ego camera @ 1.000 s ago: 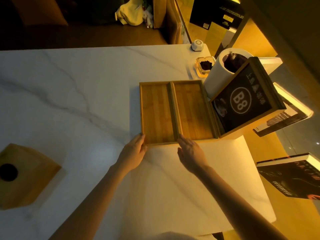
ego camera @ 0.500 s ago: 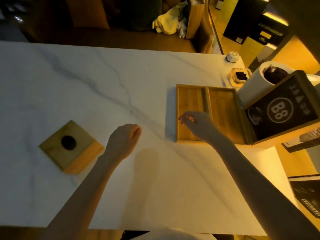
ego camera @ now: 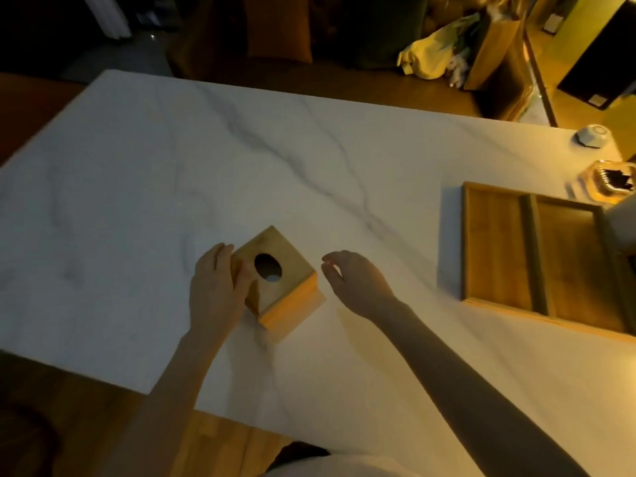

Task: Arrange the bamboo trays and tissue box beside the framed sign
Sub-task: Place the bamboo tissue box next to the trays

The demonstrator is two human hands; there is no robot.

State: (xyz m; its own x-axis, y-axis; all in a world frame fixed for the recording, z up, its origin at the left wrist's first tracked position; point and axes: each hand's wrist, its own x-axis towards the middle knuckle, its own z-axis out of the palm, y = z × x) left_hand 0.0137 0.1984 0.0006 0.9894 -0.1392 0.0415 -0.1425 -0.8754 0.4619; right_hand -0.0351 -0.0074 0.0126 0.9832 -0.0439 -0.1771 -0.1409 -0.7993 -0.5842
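Against tissue box [ego camera: 280,282], left hand [ego camera: 215,292]

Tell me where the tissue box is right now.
In the head view, the tissue box sits on the marble table, left of the bamboo trays, with the left hand touching it and the right hand close beside.

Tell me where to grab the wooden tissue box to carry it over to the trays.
Grip the tissue box by two opposite side walls, one hand each side, coming from above. The left hand already touches its left side; the right hand hovers apart. Its sides look flat; avoid the top hole.
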